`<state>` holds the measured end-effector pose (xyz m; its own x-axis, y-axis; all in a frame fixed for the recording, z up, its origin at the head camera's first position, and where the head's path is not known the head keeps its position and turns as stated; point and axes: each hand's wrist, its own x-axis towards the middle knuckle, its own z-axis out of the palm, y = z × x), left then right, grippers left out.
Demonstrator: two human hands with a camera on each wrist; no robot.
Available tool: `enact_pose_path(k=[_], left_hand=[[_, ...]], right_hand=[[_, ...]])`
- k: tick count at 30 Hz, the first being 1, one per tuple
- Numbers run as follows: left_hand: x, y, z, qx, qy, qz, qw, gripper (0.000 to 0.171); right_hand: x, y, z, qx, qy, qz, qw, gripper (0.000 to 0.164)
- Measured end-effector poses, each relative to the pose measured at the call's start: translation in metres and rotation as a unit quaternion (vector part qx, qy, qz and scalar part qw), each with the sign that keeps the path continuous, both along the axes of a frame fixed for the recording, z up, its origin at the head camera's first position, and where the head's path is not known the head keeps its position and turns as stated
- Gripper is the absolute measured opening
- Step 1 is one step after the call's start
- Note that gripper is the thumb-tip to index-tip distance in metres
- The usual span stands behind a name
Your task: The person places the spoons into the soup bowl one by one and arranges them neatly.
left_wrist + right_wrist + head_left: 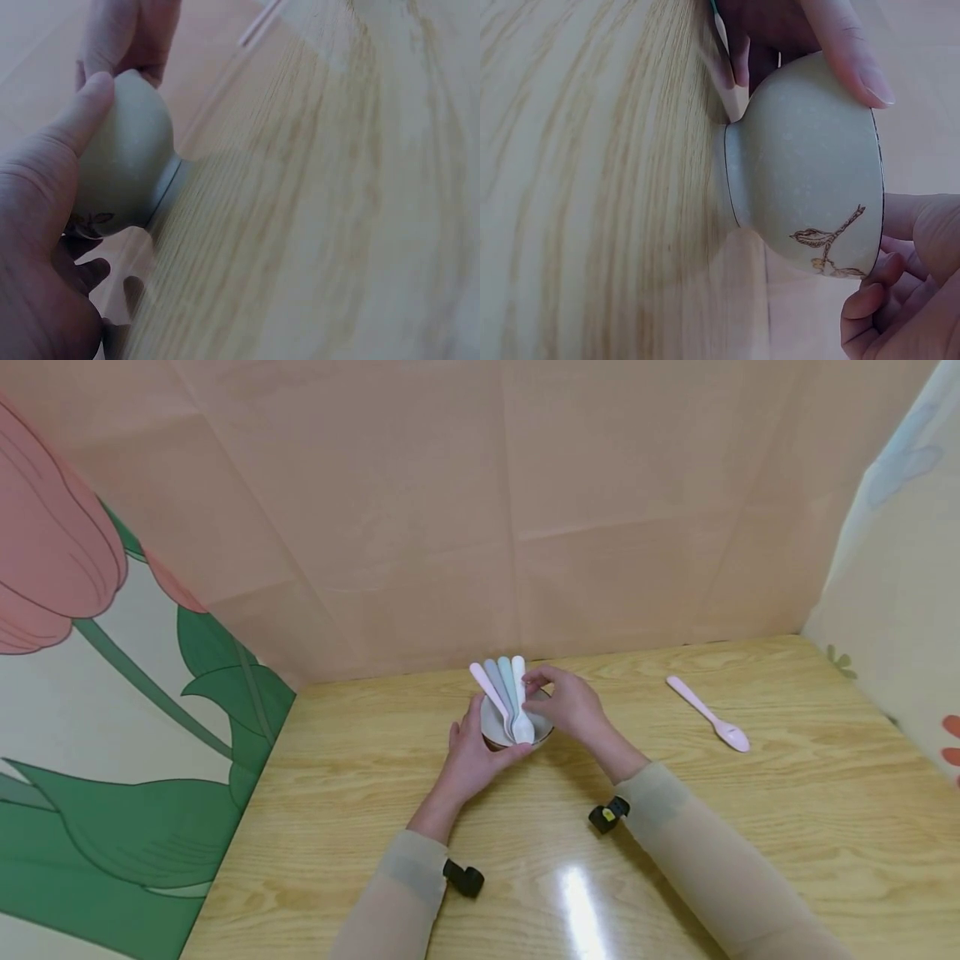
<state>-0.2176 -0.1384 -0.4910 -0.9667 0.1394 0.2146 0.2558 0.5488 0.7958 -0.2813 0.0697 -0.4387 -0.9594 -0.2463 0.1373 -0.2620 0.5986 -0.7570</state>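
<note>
A pale bowl (810, 150) with a dark rim line and a brown leaf sprig stands on the table. In the head view several small spoons lie fanned across it, handles pointing away: pink (486, 685), purple (495, 675), blue-green (507, 677) and white (519, 668). My left hand (476, 756) grips the bowl from the left, thumb along its near side. On the right my right hand (570, 702) has curled fingers at the bowl's rim, and its fingertips pinch the white spoon's handle. The spoons are hidden in both wrist views.
Another pink spoon (708, 714) lies on the wooden table (787, 827), to the right of the bowl. Behind the table hangs a plain pinkish backdrop (390, 527). A tulip-printed panel (150, 760) borders the left, and a pale printed panel (900, 610) the right.
</note>
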Motion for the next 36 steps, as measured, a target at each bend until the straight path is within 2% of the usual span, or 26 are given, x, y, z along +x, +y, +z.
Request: enact_pose_path(k=[15, 36], left_hand=[[0.002, 0.0, 0.001, -0.009, -0.002, 0.002, 1.0, 0.11], [-0.003, 0.0, -0.002, -0.01, -0.004, 0.006, 0.9999, 0.11]], right_hand=[[0.009, 0.015, 0.003, -0.044, 0.0, -0.016, 0.999, 0.037], [0.02, 0.066, 0.018, -0.062, 0.019, -0.017, 0.998, 0.053]])
